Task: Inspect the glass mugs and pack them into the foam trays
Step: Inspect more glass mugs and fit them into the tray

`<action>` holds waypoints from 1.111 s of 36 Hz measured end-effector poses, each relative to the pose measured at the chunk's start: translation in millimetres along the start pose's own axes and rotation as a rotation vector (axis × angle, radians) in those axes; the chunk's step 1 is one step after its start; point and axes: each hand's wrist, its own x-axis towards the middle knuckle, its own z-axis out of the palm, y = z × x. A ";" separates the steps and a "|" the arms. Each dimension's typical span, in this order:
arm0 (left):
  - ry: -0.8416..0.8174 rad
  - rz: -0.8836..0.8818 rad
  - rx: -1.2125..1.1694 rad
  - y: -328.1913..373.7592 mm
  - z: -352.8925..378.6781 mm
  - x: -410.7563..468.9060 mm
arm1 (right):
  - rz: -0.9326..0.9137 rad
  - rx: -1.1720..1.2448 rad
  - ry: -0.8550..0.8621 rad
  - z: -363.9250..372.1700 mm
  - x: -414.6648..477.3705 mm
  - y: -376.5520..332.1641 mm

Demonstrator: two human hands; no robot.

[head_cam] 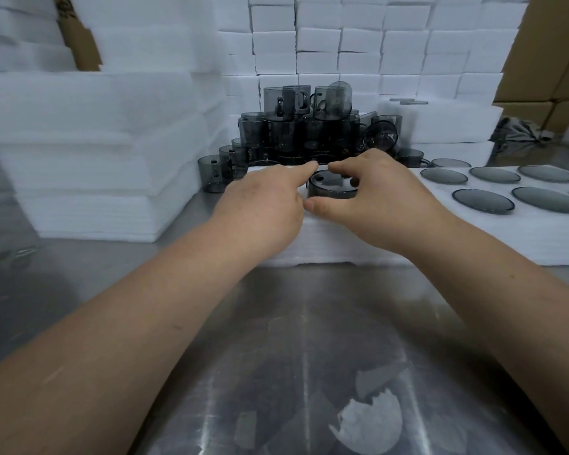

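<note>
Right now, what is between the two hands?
In the head view, a grey glass mug sits between the left hand and right hand, partly pushed into the foam tray.

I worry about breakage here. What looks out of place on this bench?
In the mug pile, one mug lies tipped on its side at the right edge, and torn white scraps litter the steel table near the camera. I cannot tell whether any glass is cracked.
</note>
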 end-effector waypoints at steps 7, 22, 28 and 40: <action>0.038 0.027 -0.026 0.5 -0.2 -2.0 | -0.117 0.056 0.015 -3.0 -2.4 -1.2; 0.122 0.070 -0.083 4.9 -0.2 -5.8 | -0.192 -0.128 -0.228 -6.1 -2.2 -0.1; 0.090 0.048 -0.100 6.4 -1.4 -5.8 | -0.190 -0.151 -0.245 -7.3 -3.4 -1.9; 0.056 0.011 -0.088 5.5 -0.4 -4.1 | -0.192 -0.229 -0.320 -6.7 -7.7 -3.7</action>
